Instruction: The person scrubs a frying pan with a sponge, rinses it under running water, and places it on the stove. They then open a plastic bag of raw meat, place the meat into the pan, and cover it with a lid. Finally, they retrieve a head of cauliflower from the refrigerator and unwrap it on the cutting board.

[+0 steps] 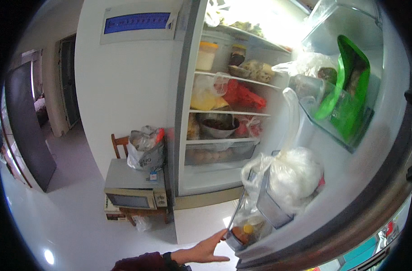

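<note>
My left hand (206, 250), in a dark red sleeve with a black band at the wrist, reaches in from the bottom. Its fingertips meet the end of the lower door bin (233, 241) of an open refrigerator; whether they press on it I cannot tell. The thumb is spread away from the fingers. Inside that bin lie clear bags and something with a yellow cap (248, 229). A knotted white plastic bag (294, 179) fills the bin part above. Higher on the door, a bright green bag (353, 101) stands beside another clear plastic bag (311, 62). My right hand is out of view.
Refrigerator shelves hold an orange-lidded tub (207, 56), a dark jar (238, 54), a red bag (244, 95) and a metal bowl (219, 125). Eggs (209, 156) show in the drawer. Left of the refrigerator, a microwave oven (134, 193) on a wooden chair carries a grey bag (146, 152).
</note>
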Demonstrator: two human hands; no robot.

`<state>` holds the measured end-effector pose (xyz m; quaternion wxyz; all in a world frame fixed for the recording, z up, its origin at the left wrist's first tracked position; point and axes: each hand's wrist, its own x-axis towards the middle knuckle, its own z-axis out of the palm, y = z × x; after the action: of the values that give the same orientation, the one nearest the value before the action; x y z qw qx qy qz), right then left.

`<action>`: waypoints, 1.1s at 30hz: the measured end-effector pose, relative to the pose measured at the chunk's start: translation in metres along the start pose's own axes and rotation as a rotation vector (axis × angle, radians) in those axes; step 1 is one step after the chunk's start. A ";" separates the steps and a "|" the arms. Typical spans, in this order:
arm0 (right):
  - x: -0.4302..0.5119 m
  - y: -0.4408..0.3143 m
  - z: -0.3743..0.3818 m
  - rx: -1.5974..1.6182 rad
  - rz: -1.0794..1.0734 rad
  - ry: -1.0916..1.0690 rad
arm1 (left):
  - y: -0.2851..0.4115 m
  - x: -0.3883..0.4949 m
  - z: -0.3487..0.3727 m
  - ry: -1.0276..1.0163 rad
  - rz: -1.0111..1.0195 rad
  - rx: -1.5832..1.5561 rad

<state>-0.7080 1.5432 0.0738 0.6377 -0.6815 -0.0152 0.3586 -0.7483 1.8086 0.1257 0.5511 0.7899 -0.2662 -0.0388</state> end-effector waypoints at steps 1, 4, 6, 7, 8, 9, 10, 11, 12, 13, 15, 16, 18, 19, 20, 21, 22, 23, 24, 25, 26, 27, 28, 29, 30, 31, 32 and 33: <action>0.005 0.003 0.004 -0.011 0.017 -0.028 | 0.001 -0.008 -0.001 0.078 -0.069 0.030; 0.016 0.016 0.013 -0.035 0.075 -0.103 | 0.006 -0.028 -0.005 0.262 0.102 0.221; 0.020 0.022 0.017 -0.046 0.112 -0.151 | 0.014 -0.039 -0.001 0.348 0.182 0.286; 0.020 0.025 0.019 -0.044 0.130 -0.177 | 0.019 -0.042 0.002 0.358 0.209 0.371; 0.021 0.026 0.020 -0.036 0.146 -0.203 | 0.022 -0.043 0.004 0.417 0.236 0.400; 0.021 0.026 0.020 -0.026 0.170 -0.249 | 0.024 -0.043 0.007 0.477 0.315 0.429; 0.021 0.027 0.020 -0.015 0.182 -0.276 | 0.025 -0.043 0.009 0.516 0.358 0.465; 0.022 0.027 0.018 -0.018 0.190 -0.303 | 0.023 -0.041 0.009 0.548 0.290 0.347; 0.022 0.029 0.016 -0.099 0.156 -0.201 | 0.019 -0.042 0.008 0.569 0.222 0.226; 0.025 0.029 0.008 -0.112 0.092 -0.308 | 0.011 -0.041 0.003 0.567 0.096 0.070; 0.032 0.040 -0.008 -0.142 0.065 -0.118 | -0.011 -0.043 -0.017 0.737 0.147 0.369; 0.029 0.052 -0.023 -0.129 0.029 -0.007 | -0.023 -0.045 -0.028 0.716 0.042 0.265; 0.018 0.086 -0.051 -0.030 -0.072 0.196 | -0.045 -0.051 -0.048 0.800 -0.061 0.086; 0.013 0.104 -0.066 -0.045 -0.075 0.339 | -0.056 -0.051 -0.065 0.779 -0.073 -0.005; 0.002 0.125 -0.079 -0.014 -0.133 0.409 | -0.064 -0.048 -0.079 0.829 -0.036 0.060; -0.012 0.145 -0.093 -0.012 -0.116 0.500 | -0.068 -0.046 -0.093 0.841 0.013 0.068; -0.030 0.164 -0.102 0.075 -0.067 0.578 | -0.069 -0.043 -0.101 0.997 -0.135 0.087; -0.044 0.179 -0.109 0.150 -0.026 0.639 | -0.065 -0.038 -0.106 1.136 -0.164 0.134; -0.051 0.189 -0.114 0.181 0.025 0.707 | -0.063 -0.031 -0.116 1.160 -0.121 0.253; -0.062 0.195 -0.120 0.224 0.075 0.763 | -0.049 -0.029 -0.117 1.144 0.007 0.356; -0.068 0.203 -0.126 0.215 0.106 0.794 | -0.046 -0.018 -0.109 1.293 0.218 0.496; -0.078 0.211 -0.136 0.261 0.152 0.780 | -0.041 0.003 -0.102 1.398 0.362 0.644; -0.078 0.218 -0.142 0.322 0.175 0.787 | -0.036 0.020 -0.098 1.121 0.413 0.752; -0.084 0.227 -0.153 0.377 0.175 0.783 | -0.028 0.034 -0.085 0.847 0.456 0.845; -0.086 0.236 -0.168 0.384 0.218 0.759 | -0.033 0.062 -0.062 0.655 0.413 0.679; -0.088 0.245 -0.182 0.325 0.238 0.743 | -0.042 0.093 -0.034 0.466 0.367 0.513; -0.085 0.250 -0.198 0.270 0.231 0.723 | -0.051 0.124 0.000 0.377 0.210 0.521; -0.081 0.249 -0.224 0.205 0.245 0.717 | -0.061 0.156 0.037 0.278 0.064 0.505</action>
<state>-0.7636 1.2661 -0.1232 0.6198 -0.6932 0.3257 0.1708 -0.6046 1.7202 0.0935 0.3694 0.8910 -0.2139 0.1547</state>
